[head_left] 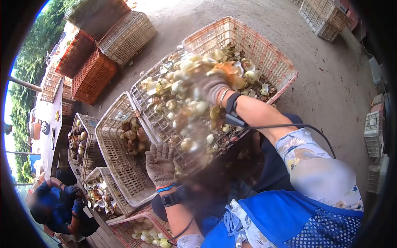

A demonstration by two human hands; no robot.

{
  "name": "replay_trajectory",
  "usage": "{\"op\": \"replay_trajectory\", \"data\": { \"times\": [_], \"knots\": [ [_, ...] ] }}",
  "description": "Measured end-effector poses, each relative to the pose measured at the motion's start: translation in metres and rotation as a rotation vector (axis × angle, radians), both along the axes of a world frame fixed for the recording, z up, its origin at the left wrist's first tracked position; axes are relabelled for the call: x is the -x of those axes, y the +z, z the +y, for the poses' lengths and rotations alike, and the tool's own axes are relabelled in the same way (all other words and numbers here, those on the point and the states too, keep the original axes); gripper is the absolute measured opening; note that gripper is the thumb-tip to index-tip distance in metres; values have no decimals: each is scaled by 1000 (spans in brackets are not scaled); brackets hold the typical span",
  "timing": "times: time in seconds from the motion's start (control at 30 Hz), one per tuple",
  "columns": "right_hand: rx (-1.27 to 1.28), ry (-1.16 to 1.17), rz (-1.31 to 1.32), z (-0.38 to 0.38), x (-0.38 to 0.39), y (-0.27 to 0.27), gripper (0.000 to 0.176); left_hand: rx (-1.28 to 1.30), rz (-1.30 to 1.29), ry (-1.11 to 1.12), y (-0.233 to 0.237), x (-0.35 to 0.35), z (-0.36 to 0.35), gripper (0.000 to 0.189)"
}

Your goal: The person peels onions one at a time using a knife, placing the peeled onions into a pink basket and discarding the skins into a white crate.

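My right hand (211, 87), in a knitted glove, is over a heap of pale, roundish bulbs that look like onions (201, 108), mixed with loose peels. Motion blurs its fingers, and an orange streak shows just beyond them. The heap spreads across a grid-like rack (149, 118) and into a dirty white crate with reddish edges (264, 49). My left hand (160, 163), also gloved, has its fingers stretched out and holds nothing. It overlaps the near edge of the rack, beside a deep beige crate (120, 159) with brown bulbs (134, 134) in it.
Crates of dark bulbs (77, 138), peels (101, 194) and pale bulbs (149, 233) stand on the left and below. A co-worker (62, 206) sits at lower left. Orange crates (92, 76) are stacked at upper left. More crates (322, 18) stand on the concrete floor (326, 82).
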State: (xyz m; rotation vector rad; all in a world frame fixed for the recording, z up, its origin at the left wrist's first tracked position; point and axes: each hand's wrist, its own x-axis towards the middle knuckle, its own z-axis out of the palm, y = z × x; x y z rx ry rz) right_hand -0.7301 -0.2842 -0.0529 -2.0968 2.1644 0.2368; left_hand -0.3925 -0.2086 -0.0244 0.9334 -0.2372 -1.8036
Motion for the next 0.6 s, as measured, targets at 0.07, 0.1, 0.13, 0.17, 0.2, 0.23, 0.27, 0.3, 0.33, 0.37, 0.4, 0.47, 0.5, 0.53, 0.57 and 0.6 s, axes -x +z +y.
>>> {"op": "replay_trajectory", "data": {
  "times": [0.07,0.1,0.13,0.17,0.2,0.23,0.27,0.3,0.33,0.37,0.4,0.47,0.5,0.53,0.57,0.6],
  "knots": [
    [5,-299,-169,-6,50,-8,24,15,18,0,2,-3,3,63],
    [-53,-147,176,12,73,3,33,40,37,-11,3,-4,4,62],
    [33,-290,53,15,88,11,44,31,34,-11,3,-6,4,59],
    [138,-333,189,23,93,10,47,27,40,-6,1,-6,5,59],
    [88,-329,121,29,92,7,48,23,17,-4,0,-6,5,59],
    [46,-326,58,35,91,4,49,27,-1,-3,-1,-4,3,58],
    [230,-298,-75,62,51,47,42,16,-10,-9,-3,-3,1,58],
    [95,142,341,77,40,22,40,13,-6,-21,-3,-2,1,58],
    [5,55,-25,100,-7,83,43,10,-22,6,-3,0,1,54],
    [214,385,288,99,-17,-8,44,9,-35,29,-3,3,0,52],
    [209,362,294,112,-41,-11,44,-6,-43,35,-5,2,-1,50],
    [244,402,-262,122,-99,-10,42,-11,-34,21,-4,2,0,54],
    [200,439,-87,121,-109,-23,52,-1,-32,3,-3,0,1,56],
    [199,434,-142,121,-99,-18,49,-7,-17,-15,-1,-4,2,63],
    [196,437,-199,118,-79,-12,47,-9,-19,-9,2,-9,1,63],
    [618,511,-46,119,-50,0,44,-6,14,-11,3,-13,0,62]
  ]
}}
